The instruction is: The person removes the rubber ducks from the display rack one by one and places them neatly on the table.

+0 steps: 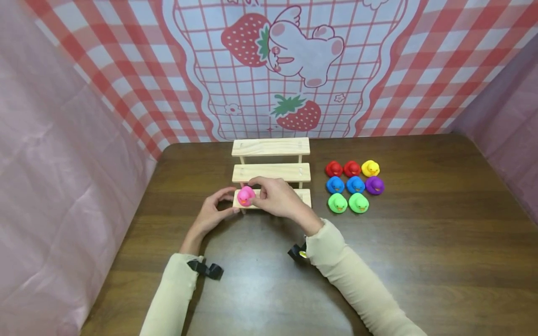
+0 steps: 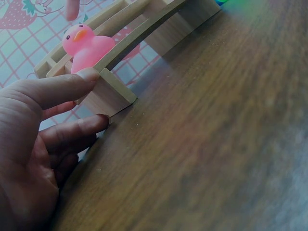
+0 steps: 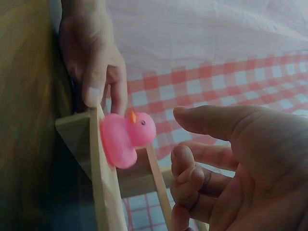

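Note:
A pink rubber duck (image 1: 246, 195) sits upright at the left end of the lowest step of a three-tier wooden shelf (image 1: 271, 172). My left hand (image 1: 208, 212) grips that end of the step, thumb at the front edge and fingers behind the corner; the left wrist view shows the thumb (image 2: 86, 79) right beside the duck. Over the same step is my right hand (image 1: 277, 197), close to the duck's right side. A gap shows between its parted thumb and fingers and the duck in the right wrist view, and it holds nothing.
Right of the shelf, small rubber ducks stand in rows: two red (image 1: 334, 169), one yellow (image 1: 371, 168), two blue (image 1: 335, 185), one purple (image 1: 374, 185) and two green (image 1: 337, 203). A checked strawberry cloth (image 1: 294, 70) hangs behind the wooden table (image 1: 441, 242).

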`<state>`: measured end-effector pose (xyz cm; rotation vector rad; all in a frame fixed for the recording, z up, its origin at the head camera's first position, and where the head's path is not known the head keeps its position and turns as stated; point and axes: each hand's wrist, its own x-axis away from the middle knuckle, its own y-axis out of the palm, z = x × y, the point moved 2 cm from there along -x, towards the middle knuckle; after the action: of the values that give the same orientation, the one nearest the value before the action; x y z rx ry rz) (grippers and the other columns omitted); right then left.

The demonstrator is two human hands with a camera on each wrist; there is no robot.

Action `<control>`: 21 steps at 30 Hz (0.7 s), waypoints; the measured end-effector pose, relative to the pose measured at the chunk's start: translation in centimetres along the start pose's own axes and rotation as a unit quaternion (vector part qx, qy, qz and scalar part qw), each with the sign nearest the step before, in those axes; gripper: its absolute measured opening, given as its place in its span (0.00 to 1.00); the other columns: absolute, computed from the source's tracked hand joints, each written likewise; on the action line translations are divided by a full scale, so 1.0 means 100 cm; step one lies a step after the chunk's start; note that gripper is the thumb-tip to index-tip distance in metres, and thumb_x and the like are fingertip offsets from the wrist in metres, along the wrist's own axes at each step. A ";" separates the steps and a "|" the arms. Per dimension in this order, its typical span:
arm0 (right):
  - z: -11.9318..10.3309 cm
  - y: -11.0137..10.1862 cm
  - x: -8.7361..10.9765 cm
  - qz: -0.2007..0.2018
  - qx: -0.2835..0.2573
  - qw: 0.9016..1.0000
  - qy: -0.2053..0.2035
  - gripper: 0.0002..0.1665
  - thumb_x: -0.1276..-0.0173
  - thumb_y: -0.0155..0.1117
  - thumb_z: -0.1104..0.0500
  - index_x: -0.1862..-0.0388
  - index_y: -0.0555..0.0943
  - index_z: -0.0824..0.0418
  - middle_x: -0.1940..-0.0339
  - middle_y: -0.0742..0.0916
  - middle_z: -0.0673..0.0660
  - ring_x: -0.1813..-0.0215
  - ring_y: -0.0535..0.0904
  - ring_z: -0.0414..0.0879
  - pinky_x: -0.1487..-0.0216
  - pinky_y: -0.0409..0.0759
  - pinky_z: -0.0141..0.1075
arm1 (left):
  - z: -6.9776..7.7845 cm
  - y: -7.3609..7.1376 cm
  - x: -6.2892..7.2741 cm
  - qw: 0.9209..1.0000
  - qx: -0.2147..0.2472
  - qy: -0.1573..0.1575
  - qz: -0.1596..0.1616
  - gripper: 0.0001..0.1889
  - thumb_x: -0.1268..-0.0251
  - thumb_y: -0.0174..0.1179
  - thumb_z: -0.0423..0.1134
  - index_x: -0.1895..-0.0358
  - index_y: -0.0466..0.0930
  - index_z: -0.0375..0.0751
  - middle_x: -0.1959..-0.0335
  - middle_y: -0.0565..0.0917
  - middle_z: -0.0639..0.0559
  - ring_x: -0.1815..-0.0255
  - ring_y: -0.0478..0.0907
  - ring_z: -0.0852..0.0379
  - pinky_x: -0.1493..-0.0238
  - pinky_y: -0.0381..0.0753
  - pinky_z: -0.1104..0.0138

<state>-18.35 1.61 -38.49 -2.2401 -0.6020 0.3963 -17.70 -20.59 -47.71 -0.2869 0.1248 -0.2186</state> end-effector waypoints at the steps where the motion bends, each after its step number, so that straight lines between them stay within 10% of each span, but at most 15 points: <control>1: -0.001 0.002 -0.001 -0.002 -0.002 1.000 0.002 0.26 0.35 0.71 0.52 0.39 0.81 0.56 0.80 0.82 0.50 0.78 0.73 0.37 0.73 0.70 0.31 | 0.000 0.000 0.000 1.000 0.001 -0.001 0.000 0.31 0.44 0.70 0.26 0.35 0.74 0.34 0.52 0.85 0.27 0.50 0.77 0.65 0.33 0.64 0.57; 12: -0.003 0.019 -0.010 0.000 0.011 1.000 0.021 0.30 0.36 0.72 0.49 0.37 0.79 0.56 0.58 0.90 0.54 0.61 0.83 0.46 0.56 0.81 0.40 | -0.001 -0.001 0.000 1.000 -0.002 0.002 0.001 0.31 0.45 0.70 0.26 0.35 0.74 0.33 0.52 0.85 0.27 0.51 0.78 0.67 0.35 0.66 0.61; 21: -0.001 0.027 -0.014 -0.001 0.045 0.998 0.033 0.31 0.38 0.72 0.49 0.37 0.80 0.55 0.56 0.90 0.53 0.63 0.83 0.45 0.63 0.79 0.36 | 0.001 -0.001 0.001 1.000 -0.006 0.002 0.004 0.30 0.44 0.69 0.26 0.35 0.74 0.32 0.52 0.85 0.27 0.49 0.78 0.63 0.33 0.65 0.57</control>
<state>-18.64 -0.80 -40.33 -2.1582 -0.5410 0.3393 -17.64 -20.64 -47.60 -0.2978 0.1310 -0.2107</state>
